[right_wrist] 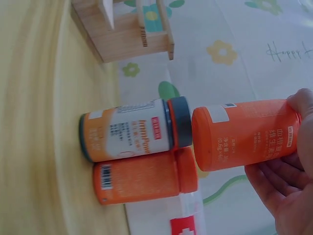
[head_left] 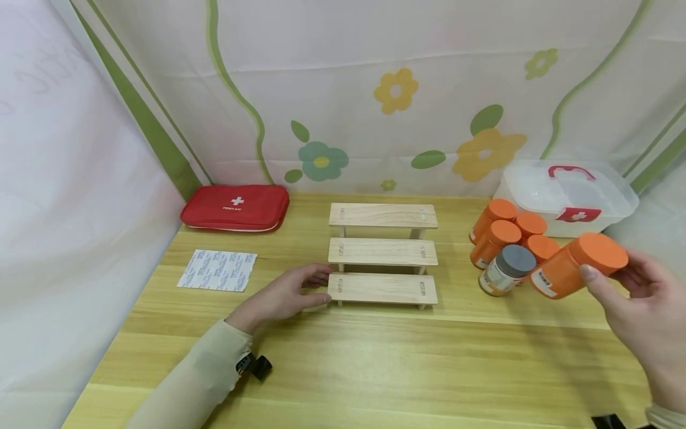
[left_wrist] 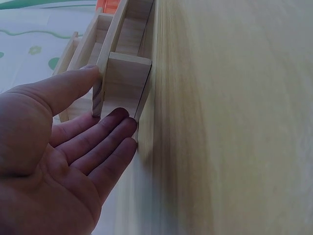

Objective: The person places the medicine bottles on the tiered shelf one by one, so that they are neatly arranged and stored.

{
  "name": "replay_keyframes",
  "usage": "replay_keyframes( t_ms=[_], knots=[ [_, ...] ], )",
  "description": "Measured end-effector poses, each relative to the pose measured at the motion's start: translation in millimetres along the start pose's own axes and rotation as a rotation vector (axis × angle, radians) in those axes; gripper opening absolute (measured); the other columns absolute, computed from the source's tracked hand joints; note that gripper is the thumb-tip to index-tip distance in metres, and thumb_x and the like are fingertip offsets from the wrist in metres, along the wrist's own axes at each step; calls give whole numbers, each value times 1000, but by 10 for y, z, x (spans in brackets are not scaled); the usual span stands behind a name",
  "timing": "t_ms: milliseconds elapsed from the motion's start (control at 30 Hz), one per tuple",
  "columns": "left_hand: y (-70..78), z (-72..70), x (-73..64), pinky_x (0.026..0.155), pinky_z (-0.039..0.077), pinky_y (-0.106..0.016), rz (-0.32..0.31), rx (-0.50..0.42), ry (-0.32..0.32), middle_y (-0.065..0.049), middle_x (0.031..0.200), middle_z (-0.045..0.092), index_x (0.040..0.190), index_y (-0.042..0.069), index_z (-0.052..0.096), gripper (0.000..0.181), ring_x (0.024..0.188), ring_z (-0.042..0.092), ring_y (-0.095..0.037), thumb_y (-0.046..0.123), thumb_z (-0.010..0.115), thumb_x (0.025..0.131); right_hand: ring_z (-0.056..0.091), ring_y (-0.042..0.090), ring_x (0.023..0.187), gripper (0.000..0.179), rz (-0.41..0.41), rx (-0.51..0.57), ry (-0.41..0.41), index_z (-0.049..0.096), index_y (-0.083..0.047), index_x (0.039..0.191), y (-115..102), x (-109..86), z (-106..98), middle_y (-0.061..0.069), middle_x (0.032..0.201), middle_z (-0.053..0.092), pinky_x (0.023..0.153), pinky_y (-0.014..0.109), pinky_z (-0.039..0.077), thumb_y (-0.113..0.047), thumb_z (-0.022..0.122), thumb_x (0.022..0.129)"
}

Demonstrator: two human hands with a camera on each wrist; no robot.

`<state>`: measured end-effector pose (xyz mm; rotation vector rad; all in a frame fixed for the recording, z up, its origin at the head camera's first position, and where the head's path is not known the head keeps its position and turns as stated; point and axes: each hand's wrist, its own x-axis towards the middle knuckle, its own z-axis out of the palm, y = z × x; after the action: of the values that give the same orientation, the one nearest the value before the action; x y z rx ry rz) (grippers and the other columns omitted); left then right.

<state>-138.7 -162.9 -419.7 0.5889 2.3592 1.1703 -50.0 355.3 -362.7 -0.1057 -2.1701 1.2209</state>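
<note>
A three-step wooden rack (head_left: 383, 288) stands mid-table. At the left end of its lowest step is my left hand (head_left: 292, 292), the thumb at the front edge and the index finger at the back edge of the board (left_wrist: 99, 88). My right hand (head_left: 643, 298) grips an orange supplement bottle (head_left: 576, 267) by its lid end, tilted and raised off the table. Close beside that bottle stands a grey-lidded bottle (head_left: 506, 271) with a white label. Several other orange bottles (head_left: 497, 241) cluster behind it, upright. In the right wrist view the held bottle (right_wrist: 244, 134) shows its printed label.
Behind the bottles sits a clear first-aid box (head_left: 568, 185) with a red handle and clasp. On the left lie a red first-aid pouch (head_left: 236, 208) and a white printed packet (head_left: 218, 270). A flower-patterned curtain (head_left: 343, 89) borders the table at the back.
</note>
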Motion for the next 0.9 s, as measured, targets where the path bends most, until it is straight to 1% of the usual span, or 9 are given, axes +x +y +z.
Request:
replay_keyframes(
  t_ms=[133,200,333,433,533,567,600,767,900],
  knots=[
    [-7,-4,0,121,49,-53,-4,-8,0,-5,144,68,152,9,56,56,136,63,-27,26,77,102,69,-3,99,52,-144,109,-23,71,-11,131,-67,93,21,-14,119,74,91,2,53,21,68,90],
    [-2,-4,-2,121,49,-52,-12,-12,1,-4,144,68,152,11,56,57,136,63,-26,25,78,102,70,-1,101,50,-189,160,-39,71,-5,132,-94,130,45,-12,121,75,93,3,53,21,67,90],
    [5,2,-8,122,49,-51,-15,-12,1,-4,144,68,153,11,56,57,136,63,-26,26,78,102,70,1,107,50,-195,175,-49,69,2,136,-171,184,121,-10,124,75,96,5,53,21,68,90],
    [3,6,-14,121,49,-52,-10,-15,1,-4,144,68,153,11,56,57,136,63,-26,26,77,102,71,5,108,50,-200,212,-50,69,6,134,-238,227,200,-7,125,76,96,7,54,22,71,88],
    [5,7,-16,121,49,-51,-8,-19,4,-4,143,68,153,11,57,56,136,63,-26,25,77,102,73,6,107,48,-248,266,-68,68,12,131,-295,272,283,-4,123,77,96,9,56,23,72,85],
    [4,7,-15,121,49,-52,-5,-19,4,-4,144,68,153,11,56,56,136,63,-26,25,77,102,73,6,106,47,-259,258,-73,69,12,131,-319,283,310,-4,123,77,96,9,57,22,73,85],
    [5,8,-15,121,49,-52,-3,-17,5,-5,144,68,152,11,57,56,136,63,-26,25,77,102,73,4,106,47,-271,225,-80,68,12,132,-347,293,335,-6,122,77,96,10,57,21,73,86],
    [-2,14,-13,121,49,-52,11,-12,8,-6,144,67,153,10,56,57,136,63,-27,26,77,102,72,2,106,48,-290,199,-95,69,10,133,-422,349,520,-10,123,75,96,7,55,18,76,85],
    [15,16,-16,122,48,-51,-8,-12,10,-5,146,67,154,10,55,59,137,62,-26,26,77,102,72,2,105,49,-272,191,-114,70,8,132,-476,392,661,-12,120,76,96,6,54,17,78,84]
  ],
)
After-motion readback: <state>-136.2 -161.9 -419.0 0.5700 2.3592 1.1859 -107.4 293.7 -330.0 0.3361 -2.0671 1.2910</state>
